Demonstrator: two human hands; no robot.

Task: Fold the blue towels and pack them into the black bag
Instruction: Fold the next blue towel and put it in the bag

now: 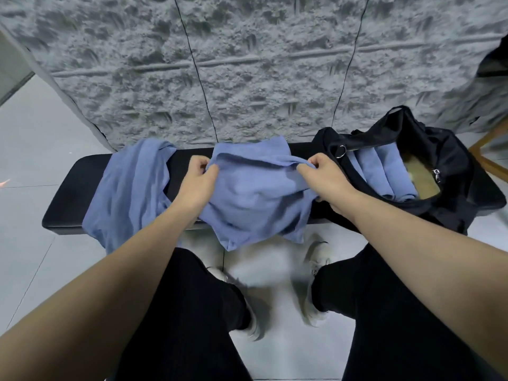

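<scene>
1. Head view. Black padded worktop (68,193) runs left to right in front of a seated person; grey textured wall panel (247,64) stands behind it.
2. Left hand (199,176) has its fingers curled, pinching the upper left edge of the middle blue towel (255,199).
3. Right hand (321,171) likewise curled, pinching the same towel's upper right edge. Both hands grip it at about the same height, apart from each other.
4. The middle blue towel lies rumpled across the worktop between the hands; its near edge hangs over the worktop's front edge, above the floor.
5. A second blue towel (129,188) lies loose and unfolded on the worktop's left part, also draping over the front edge. It is just beside the left forearm.
6. Black bag (453,182) sits open on the worktop's right end, beside the right hand. Folded blue towels (384,171) stand side by side within it; tan lining shows to their right.
7. Below: black trousers (192,312), white shoes (316,270) blurred, pale tiled floor (41,133).
</scene>
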